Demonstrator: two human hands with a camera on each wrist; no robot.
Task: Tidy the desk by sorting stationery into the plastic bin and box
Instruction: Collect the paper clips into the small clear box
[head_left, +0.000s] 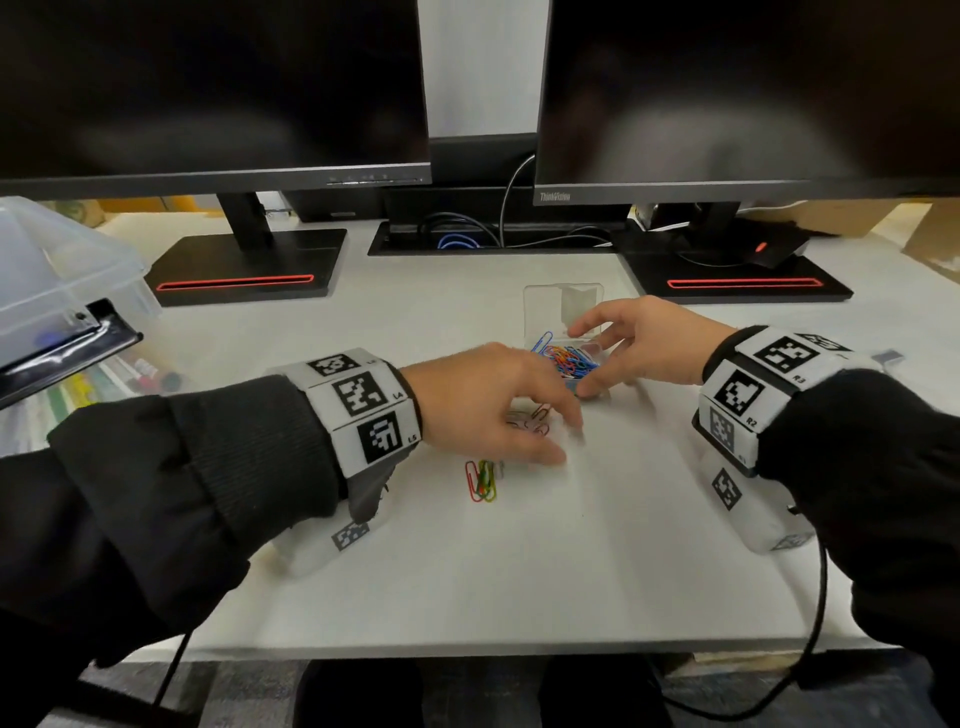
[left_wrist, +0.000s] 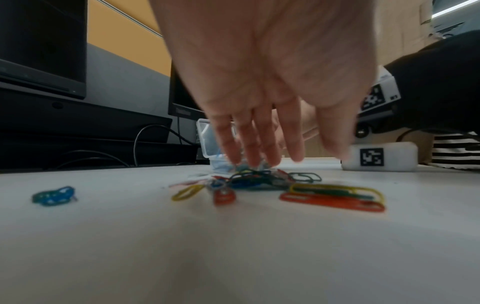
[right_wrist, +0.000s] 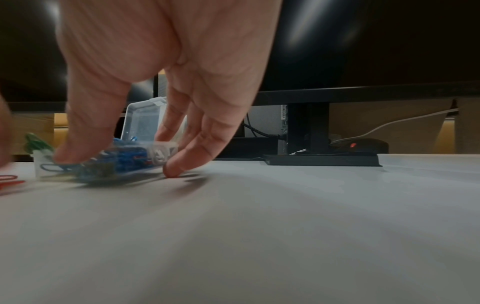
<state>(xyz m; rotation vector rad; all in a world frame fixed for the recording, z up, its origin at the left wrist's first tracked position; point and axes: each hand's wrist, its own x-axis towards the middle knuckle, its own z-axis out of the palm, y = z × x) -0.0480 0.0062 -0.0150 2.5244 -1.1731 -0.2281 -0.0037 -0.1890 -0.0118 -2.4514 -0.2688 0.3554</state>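
A small clear box (head_left: 563, 306) with its lid standing open sits mid-desk, filled with coloured paper clips (head_left: 566, 358). My right hand (head_left: 582, 359) grips it, thumb at the near side and fingers at the far side; the right wrist view shows the same hold (right_wrist: 118, 164) on the box (right_wrist: 142, 123). My left hand (head_left: 563, 439) reaches down with straight fingers (left_wrist: 259, 160) touching a loose pile of clips (left_wrist: 259, 179). Red, yellow and green clips (head_left: 480, 480) lie nearer me, apart from the hand. A blue clip (left_wrist: 53, 195) lies off to the left.
A large clear plastic bin (head_left: 62, 270) stands at the left edge, with a black clipboard (head_left: 62, 343) and pens (head_left: 145, 371) beside it. Two monitors on stands (head_left: 244, 265) line the back, with a cable tray between them. A mouse (head_left: 769, 249) sits at the back right.
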